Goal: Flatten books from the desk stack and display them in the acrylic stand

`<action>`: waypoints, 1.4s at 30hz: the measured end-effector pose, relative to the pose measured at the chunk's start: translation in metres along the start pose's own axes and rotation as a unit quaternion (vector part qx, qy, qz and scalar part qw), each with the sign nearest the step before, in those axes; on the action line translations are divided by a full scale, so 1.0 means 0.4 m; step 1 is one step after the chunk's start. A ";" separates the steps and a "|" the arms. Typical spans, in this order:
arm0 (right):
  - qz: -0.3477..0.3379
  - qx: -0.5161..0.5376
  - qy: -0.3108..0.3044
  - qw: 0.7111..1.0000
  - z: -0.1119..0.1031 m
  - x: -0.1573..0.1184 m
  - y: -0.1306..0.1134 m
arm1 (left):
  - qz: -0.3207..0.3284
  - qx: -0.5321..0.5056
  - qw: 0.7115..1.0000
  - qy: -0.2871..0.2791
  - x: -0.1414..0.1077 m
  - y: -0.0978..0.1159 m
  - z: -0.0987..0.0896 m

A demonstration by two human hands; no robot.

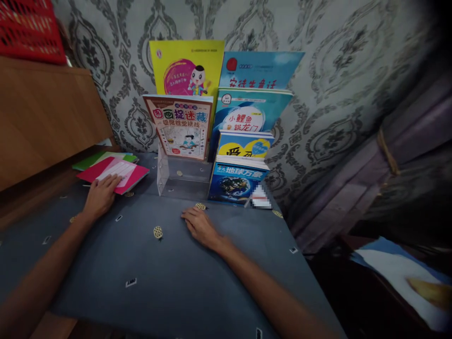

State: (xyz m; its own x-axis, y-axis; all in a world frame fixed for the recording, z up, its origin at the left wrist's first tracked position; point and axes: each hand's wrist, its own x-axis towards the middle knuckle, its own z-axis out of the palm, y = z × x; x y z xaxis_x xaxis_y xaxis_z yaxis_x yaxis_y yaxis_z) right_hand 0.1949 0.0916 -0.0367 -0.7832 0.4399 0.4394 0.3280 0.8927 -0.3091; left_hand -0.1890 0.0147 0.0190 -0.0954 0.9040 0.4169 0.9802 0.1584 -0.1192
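My left hand (102, 194) lies flat on the near edge of a pink book (136, 178) at the left of the table, its fingers stretched out. Under the pink book is a green book (84, 161). My right hand (200, 226) rests palm down on the grey-blue tablecloth, fingers apart and holding nothing. Beyond it stands a clear stepped rack (161, 176) with a yellow book (212, 61), a brown-bordered picture book (181, 123) and, on the right side, several blue books, the front one with a globe cover (231, 183).
A wooden cabinet (45, 108) with a red basket (31, 33) on it borders the table at the left. Patterned wallpaper rises behind the rack. A curtain (339, 202) hangs at the right, above a blue and white item (399, 273).
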 end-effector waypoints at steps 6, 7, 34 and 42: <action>-0.007 0.012 0.003 1.000 0.003 -0.001 0.004 | 0.037 0.023 0.999 -0.014 -0.058 0.002 -0.003; -0.006 0.012 0.005 1.000 0.004 -0.002 0.005 | 0.038 0.021 0.999 -0.013 -0.066 0.005 -0.003; -0.014 0.011 0.010 1.000 0.005 0.001 0.005 | 0.118 0.001 0.992 -0.048 -0.296 0.031 -0.044; 0.001 0.035 0.010 0.999 -0.002 0.002 -0.001 | 0.169 -0.028 0.983 -0.064 -0.338 0.228 -0.104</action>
State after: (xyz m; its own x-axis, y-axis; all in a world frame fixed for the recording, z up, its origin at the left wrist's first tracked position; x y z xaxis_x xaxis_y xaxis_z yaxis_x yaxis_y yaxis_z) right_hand 0.1945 0.0915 -0.0357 -0.7720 0.4446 0.4543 0.2917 0.8828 -0.3681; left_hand -0.0795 -0.1096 -0.0108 0.2208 0.9442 0.2443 0.9672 -0.1797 -0.1796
